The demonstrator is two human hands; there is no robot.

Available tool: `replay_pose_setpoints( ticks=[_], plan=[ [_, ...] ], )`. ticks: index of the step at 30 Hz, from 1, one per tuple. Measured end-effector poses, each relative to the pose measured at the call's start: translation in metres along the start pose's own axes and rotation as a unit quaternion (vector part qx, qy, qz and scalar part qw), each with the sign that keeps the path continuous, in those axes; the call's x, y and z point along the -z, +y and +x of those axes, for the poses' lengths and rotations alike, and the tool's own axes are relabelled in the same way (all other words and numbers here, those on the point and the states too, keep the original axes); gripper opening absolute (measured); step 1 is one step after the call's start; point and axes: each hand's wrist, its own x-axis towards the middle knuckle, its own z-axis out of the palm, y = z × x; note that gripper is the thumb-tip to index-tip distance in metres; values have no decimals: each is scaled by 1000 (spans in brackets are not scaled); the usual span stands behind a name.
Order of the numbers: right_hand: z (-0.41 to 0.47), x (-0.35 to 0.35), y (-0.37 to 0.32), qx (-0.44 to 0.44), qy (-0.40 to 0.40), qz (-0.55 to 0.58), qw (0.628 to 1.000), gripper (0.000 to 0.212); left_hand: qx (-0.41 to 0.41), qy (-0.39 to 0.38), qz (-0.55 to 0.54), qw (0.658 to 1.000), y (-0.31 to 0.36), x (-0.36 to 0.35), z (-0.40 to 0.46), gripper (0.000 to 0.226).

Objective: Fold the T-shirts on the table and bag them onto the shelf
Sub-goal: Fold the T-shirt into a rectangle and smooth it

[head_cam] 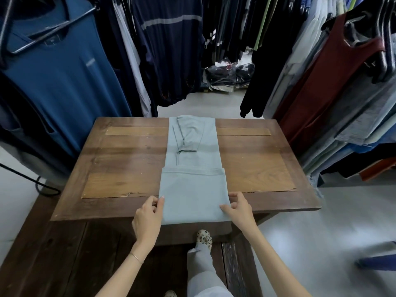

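From the head view, a pale grey-blue T-shirt (192, 168) lies folded into a long strip down the middle of the wooden worktop (120, 159), its near end doubled over and reaching the edge between both hands. The left hand (147, 217) pinches the strip's near left corner, thumb on top. The right hand (240, 209) pinches the near right corner, fingers curled round the cloth's edge. Beyond the hands, a blue shirt on a hanger (62, 78) hangs far left and a maroon garment (317, 93) far right.
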Motion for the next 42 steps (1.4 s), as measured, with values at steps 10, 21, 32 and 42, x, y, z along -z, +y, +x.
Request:
replay_pose_setpoints(
  ticks=[10,21,32,42],
  plan=[
    [-15,4,17,-14,8,30,999,44,59,-86,-117,988,-15,9,-4,29],
    [-22,4,29,-47,41,129,990,32,71,-103,-180,976,-21,15,-10,24],
    [-29,-1,31,-48,60,152,985,23,70,-79,-191,976,-24,12,-22,23],
    [-33,-4,28,-36,83,141,986,19,42,-44,-157,986,-22,14,-26,23]
  ],
)
